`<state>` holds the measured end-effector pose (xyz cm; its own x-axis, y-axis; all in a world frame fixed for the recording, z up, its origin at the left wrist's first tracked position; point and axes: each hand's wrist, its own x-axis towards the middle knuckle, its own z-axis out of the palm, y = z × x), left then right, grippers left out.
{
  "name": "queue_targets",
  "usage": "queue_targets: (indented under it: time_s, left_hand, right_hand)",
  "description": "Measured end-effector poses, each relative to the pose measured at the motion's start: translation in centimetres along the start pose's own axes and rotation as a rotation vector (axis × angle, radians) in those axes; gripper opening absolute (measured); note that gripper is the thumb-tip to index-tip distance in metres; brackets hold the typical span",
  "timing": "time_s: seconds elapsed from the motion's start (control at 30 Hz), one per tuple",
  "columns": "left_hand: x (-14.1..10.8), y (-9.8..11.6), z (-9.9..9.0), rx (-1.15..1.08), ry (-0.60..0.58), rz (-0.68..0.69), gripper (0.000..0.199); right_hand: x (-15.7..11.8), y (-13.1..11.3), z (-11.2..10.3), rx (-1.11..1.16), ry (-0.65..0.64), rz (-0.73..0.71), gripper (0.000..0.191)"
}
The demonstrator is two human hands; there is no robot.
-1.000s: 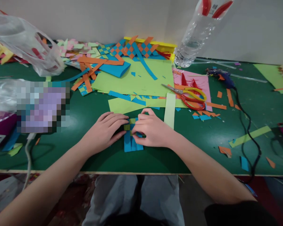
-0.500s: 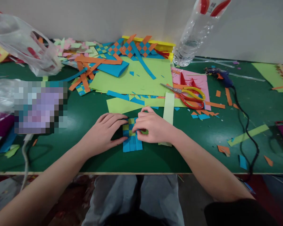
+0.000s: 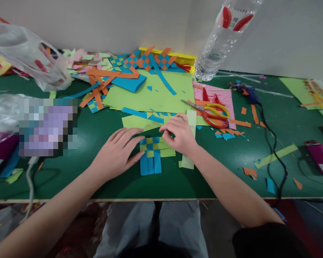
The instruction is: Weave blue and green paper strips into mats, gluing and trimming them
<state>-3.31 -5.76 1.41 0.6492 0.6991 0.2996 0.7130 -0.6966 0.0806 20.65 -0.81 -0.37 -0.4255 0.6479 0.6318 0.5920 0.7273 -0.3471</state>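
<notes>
A small weave of blue and green paper strips (image 3: 150,148) lies flat near the table's front, blue ends pointing toward me and green ends to the right. My left hand (image 3: 121,148) is at its left edge, fingers apart, thumb and fingertips touching the weave. My right hand (image 3: 179,134) is above the green ends with its fingers curled together; whatever is between them, if anything, is hidden. A pale green strip (image 3: 188,160) lies partly under the right hand.
Scissors (image 3: 208,111) lie behind my right hand, on green and pink sheets. Farther right are a glue gun (image 3: 247,94) with its cord and paper scraps. A bottle (image 3: 214,53) stands at the back. Woven pieces (image 3: 146,61) lie near the wall, a phone (image 3: 47,129) at left.
My right hand has moved right and slightly up, off the weave's middle. The green strip ends now show, spread out to the right. The view has shifted slightly.
</notes>
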Motion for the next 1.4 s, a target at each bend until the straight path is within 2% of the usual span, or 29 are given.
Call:
queue_targets:
  time_s: [0.13, 0.27, 0.37, 0.5, 0.6, 0.7, 0.93, 1.0, 1.23, 1.4]
  left_hand:
    - [0.8, 0.2, -1.2, 0.043, -0.06, -0.002, 0.031]
    - [2.5, -0.5, -1.9, 0.053, -0.071, -0.002, 0.032]
    - [4.3, -1.3, -1.3, 0.08, -0.004, -0.005, 0.027]
    - [5.9, -1.7, 0.6, 0.078, 0.094, 0.031, 0.023]
    - [5.8, -1.6, 1.6, 0.015, 0.076, 0.075, 0.021]
    - [5.2, -1.8, 1.6, -0.062, 0.017, 0.108, 0.02]
    - [4.7, -3.2, 1.3, -0.2, -0.107, 0.112, 0.026]
    - [4.7, -3.7, 1.5, -0.206, -0.136, 0.121, 0.025]
    - [4.8, -4.6, 1.9, -0.221, -0.149, 0.163, 0.022]
    - [4.9, -4.2, 1.6, -0.212, -0.186, 0.185, 0.025]
  right_hand:
    - [0.2, -0.1, 0.1, -0.042, 0.029, 0.011, 0.021]
    - [0.5, -0.1, -0.2, -0.082, -0.073, -0.091, 0.02]
    - [0.5, 0.3, -0.4, -0.086, -0.075, -0.144, 0.018]
    - [0.1, 0.8, -0.8, -0.02, -0.054, -0.172, 0.016]
    - [-0.4, 1.0, -1.3, 0.024, -0.119, -0.208, 0.013]
    - [-0.6, 0.9, -1.6, 0.003, -0.177, -0.235, 0.009]
    - [-1.5, 1.1, -2.2, -0.005, -0.3, -0.138, 0.025]
    - [-1.8, 1.2, -2.4, 0.005, -0.323, -0.153, 0.025]
    - [-1.8, 1.3, -2.8, -0.065, -0.314, -0.277, 0.016]
    - [-1.7, 1.3, -2.8, -0.115, -0.281, -0.279, 0.018]
